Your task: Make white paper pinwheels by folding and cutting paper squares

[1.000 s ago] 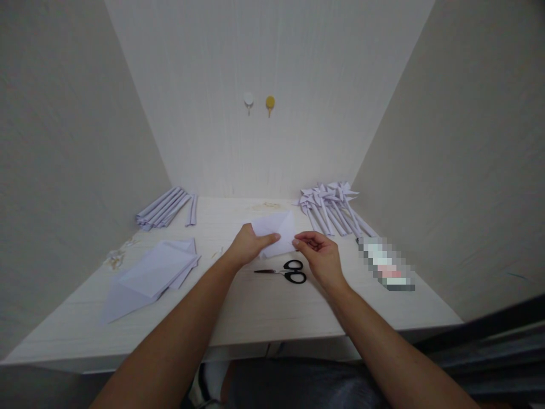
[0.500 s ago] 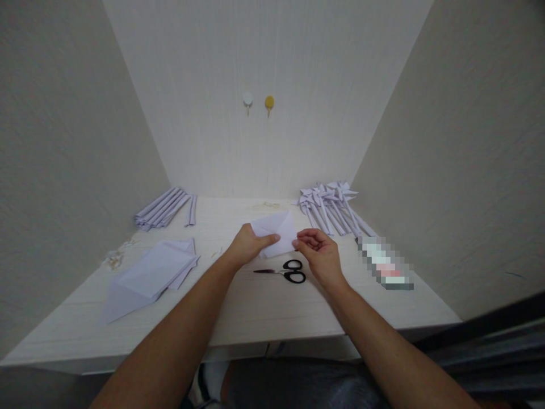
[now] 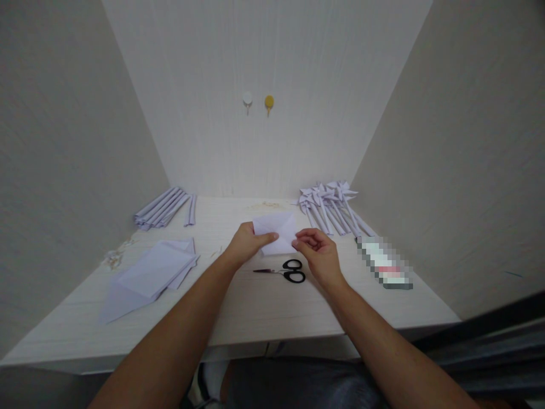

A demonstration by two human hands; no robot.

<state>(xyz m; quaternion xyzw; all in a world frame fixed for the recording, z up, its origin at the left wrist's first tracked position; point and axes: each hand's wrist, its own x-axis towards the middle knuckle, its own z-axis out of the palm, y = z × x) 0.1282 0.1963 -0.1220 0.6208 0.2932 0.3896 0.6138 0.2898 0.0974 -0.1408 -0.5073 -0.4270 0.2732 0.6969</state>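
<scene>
Between my two hands is a small white square of paper [image 3: 283,226] with creases running across it. My left hand [image 3: 247,243] grips its left side, thumb lying over the front and fingers hidden behind. At the right edge, my right hand [image 3: 318,250] pinches the paper between thumb and fingertips, the other fingers curled. Just below the paper, black-handled scissors [image 3: 293,271] lie on the white table [image 3: 255,318], blades pointing left.
White paper sheets [image 3: 153,270] lie stacked at left, with rolled paper tubes [image 3: 162,209] behind them. Several paper pinwheels [image 3: 326,199] on paper sticks rest at back right, near a pixelated object [image 3: 385,267]. Small scraps [image 3: 114,258] lie near the left wall. Two hooks [image 3: 269,102] are on the back wall.
The paper has turned slightly, and its upper edge now looks straighter. Both hands keep nearly the same place and hold.
</scene>
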